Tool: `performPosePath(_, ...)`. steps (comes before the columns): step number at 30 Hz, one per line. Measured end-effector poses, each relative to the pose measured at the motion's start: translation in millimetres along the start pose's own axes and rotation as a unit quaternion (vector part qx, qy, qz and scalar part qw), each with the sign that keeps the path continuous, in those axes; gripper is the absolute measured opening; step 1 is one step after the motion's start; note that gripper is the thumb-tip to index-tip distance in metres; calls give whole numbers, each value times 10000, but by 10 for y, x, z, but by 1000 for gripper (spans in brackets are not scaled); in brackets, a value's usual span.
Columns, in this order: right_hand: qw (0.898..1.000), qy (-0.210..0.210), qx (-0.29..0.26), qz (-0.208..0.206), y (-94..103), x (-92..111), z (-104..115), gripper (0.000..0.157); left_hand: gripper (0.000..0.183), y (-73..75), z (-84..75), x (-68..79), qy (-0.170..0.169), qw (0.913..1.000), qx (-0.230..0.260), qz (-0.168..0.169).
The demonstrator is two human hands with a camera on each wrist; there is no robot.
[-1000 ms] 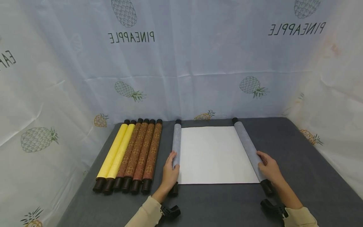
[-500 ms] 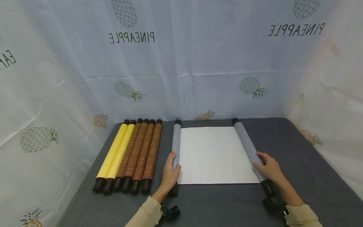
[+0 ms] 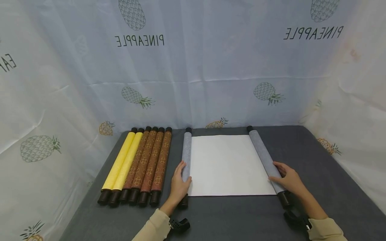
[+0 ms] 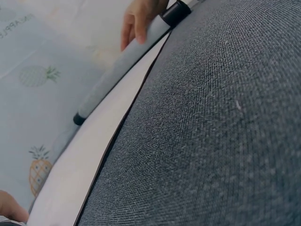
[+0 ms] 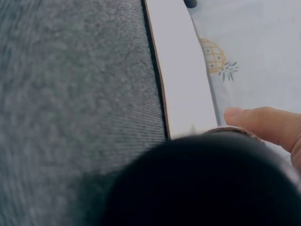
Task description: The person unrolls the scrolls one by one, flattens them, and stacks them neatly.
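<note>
A grey-blue scroll lies partly unrolled on the dark table, its white sheet (image 3: pixel 230 165) flat between two rolled ends with black knobs. My left hand (image 3: pixel 179 184) grips the lower part of the left roll (image 3: pixel 186 147), fingers on its outer side and thumb toward the sheet. On the other end, my right hand (image 3: pixel 287 179) holds the right roll (image 3: pixel 262 150) near its black knob (image 3: pixel 284 200), thumb on the inner side. The left wrist view shows the right hand (image 4: pixel 141 21) over that roll. In the right wrist view a dark knob (image 5: pixel 202 183) fills the bottom, beside my thumb (image 5: pixel 263 123).
Left of the scroll lie two yellow scrolls (image 3: pixel 122 157) and several brown patterned scrolls (image 3: pixel 150 157), side by side with black knobs. Grey cloth (image 3: pixel 229 217) covers the table. A pineapple-print curtain (image 3: pixel 205 67) hangs behind and at both sides.
My right thumb has shifted slightly left on the right roll, and the right wrist has moved a little right. The left hand stays almost where it was; the scroll's spread looks unchanged.
</note>
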State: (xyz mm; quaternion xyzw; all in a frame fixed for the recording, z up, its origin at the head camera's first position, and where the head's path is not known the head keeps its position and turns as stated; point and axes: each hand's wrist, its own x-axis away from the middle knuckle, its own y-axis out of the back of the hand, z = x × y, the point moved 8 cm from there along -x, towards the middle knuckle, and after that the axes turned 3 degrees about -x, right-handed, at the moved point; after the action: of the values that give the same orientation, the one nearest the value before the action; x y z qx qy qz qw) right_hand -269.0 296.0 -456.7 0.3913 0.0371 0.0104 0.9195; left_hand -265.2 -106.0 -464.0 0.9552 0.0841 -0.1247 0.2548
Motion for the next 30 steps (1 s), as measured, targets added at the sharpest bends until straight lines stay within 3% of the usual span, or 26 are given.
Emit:
performPosePath(17, 10000, 84, -5, -28, 10, -3, -12, 68, 54, 110, 6, -34, -103, 9995, -37, -291)
performPosePath(30, 9991, -42, -420, -57, 14, 11, -54, 61, 53, 137, 23, -46, 19, 9995, 17, -301)
